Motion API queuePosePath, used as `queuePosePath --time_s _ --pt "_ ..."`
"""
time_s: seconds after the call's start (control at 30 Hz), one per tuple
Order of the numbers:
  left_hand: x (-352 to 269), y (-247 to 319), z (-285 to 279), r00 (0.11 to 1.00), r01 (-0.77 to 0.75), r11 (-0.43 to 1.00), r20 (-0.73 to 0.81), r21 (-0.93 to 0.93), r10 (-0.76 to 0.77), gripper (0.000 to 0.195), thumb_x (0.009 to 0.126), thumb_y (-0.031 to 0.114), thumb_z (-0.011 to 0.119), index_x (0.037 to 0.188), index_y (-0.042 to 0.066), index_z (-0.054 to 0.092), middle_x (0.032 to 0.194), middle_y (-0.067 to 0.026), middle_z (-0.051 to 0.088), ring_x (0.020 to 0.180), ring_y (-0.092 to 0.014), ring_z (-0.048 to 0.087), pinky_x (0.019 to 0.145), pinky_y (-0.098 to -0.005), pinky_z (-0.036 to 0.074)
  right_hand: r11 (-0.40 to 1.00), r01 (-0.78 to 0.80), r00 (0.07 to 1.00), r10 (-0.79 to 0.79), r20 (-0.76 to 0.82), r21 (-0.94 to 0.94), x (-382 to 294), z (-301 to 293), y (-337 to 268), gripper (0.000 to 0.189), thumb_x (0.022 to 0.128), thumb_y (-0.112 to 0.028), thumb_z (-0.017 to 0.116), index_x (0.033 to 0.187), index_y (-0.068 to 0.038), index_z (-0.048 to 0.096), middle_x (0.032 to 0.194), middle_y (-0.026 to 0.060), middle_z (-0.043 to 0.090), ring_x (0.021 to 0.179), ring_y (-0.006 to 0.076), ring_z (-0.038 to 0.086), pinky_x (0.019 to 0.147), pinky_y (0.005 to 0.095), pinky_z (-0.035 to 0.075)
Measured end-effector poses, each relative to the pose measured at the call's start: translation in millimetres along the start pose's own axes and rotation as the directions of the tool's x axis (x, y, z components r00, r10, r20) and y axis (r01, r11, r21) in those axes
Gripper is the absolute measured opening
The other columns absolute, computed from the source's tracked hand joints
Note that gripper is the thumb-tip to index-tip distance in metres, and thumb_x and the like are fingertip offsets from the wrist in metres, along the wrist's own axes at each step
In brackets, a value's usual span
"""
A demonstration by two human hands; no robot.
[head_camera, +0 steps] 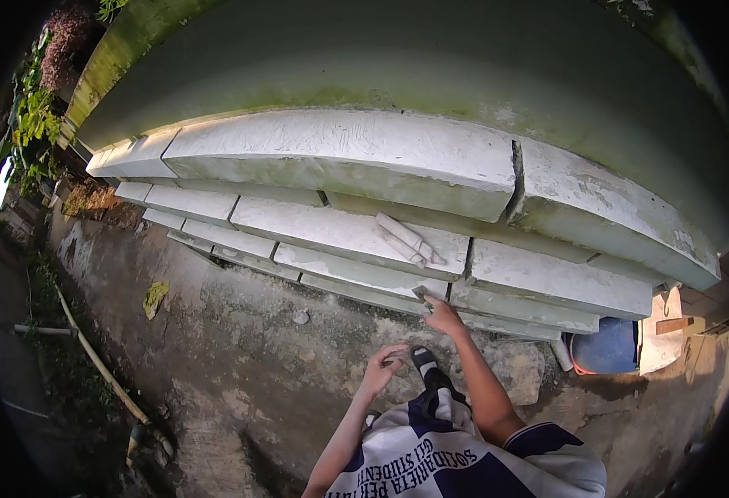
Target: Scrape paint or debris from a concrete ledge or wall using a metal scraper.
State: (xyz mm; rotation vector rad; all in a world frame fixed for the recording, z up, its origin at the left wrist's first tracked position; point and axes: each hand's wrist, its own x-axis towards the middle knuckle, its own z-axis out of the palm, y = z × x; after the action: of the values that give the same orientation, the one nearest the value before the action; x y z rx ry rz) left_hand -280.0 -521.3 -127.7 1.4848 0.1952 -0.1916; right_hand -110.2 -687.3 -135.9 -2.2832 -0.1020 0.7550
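Observation:
My right hand [444,316] grips a small flat scraper [423,291], its blade against the front edge of a low pale concrete slab [364,274]. This spot is just left of a dark vertical joint [448,289] between two slabs. Lower and to the left, my left hand [382,368] hangs over the ground with curled fingers, near my foot. Whether something small sits between its fingers is not clear. Two whitish tubes [409,238], tapered at one end like sealant cartridges, lie side by side on the ledge above the scraper.
Slabs rise in steps to a wide upper ledge [339,137] below a greenish wall [401,56]. A blue drum [610,345] stands at the right. On the rough concrete ground [246,361] lie a crumpled yellow wrapper [156,300], a whitish lump [301,316] and a long pole [100,355].

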Motion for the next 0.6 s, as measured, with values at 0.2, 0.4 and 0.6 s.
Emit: queuePosePath --time_s 0.2,0.4,0.6 --pt "11 -14 -16 1.000 0.009 1.000 -0.001 0.010 -0.009 0.033 0.088 -0.006 0.049 0.113 0.007 0.064 0.123 -0.0072 0.058 0.109 -0.017 0.057 0.095 -0.0285 0.044 0.987 0.040 0.963 -0.079 -0.256 -0.154 2 31 10 0.038 0.084 -0.024 0.061 0.120 -0.011 0.060 0.110 0.0198 0.063 0.103 0.0387 0.058 0.090 0.0443 0.047" --pt "48 -1 -33 0.990 -0.080 0.994 -0.108 0.074 0.088 0.037 0.083 -0.008 0.047 0.110 0.008 0.066 0.113 -0.0088 0.061 0.104 -0.018 0.058 0.093 -0.0286 0.043 0.988 0.007 0.960 -0.050 -0.275 -0.155 9 25 -10 0.034 0.085 -0.022 0.060 0.117 -0.010 0.061 0.106 0.0239 0.063 0.103 0.0397 0.058 0.090 0.0439 0.047" --pt "72 2 -6 0.993 -0.077 0.984 -0.075 0.159 0.090 0.037 0.084 -0.006 0.049 0.116 0.008 0.063 0.115 -0.0075 0.061 0.103 -0.016 0.058 0.091 -0.0277 0.045 0.986 -0.003 0.976 -0.033 -0.216 -0.166 8 18 -9 0.035 0.084 -0.021 0.060 0.118 -0.013 0.061 0.109 0.0232 0.061 0.105 0.0393 0.058 0.089 0.0444 0.048"
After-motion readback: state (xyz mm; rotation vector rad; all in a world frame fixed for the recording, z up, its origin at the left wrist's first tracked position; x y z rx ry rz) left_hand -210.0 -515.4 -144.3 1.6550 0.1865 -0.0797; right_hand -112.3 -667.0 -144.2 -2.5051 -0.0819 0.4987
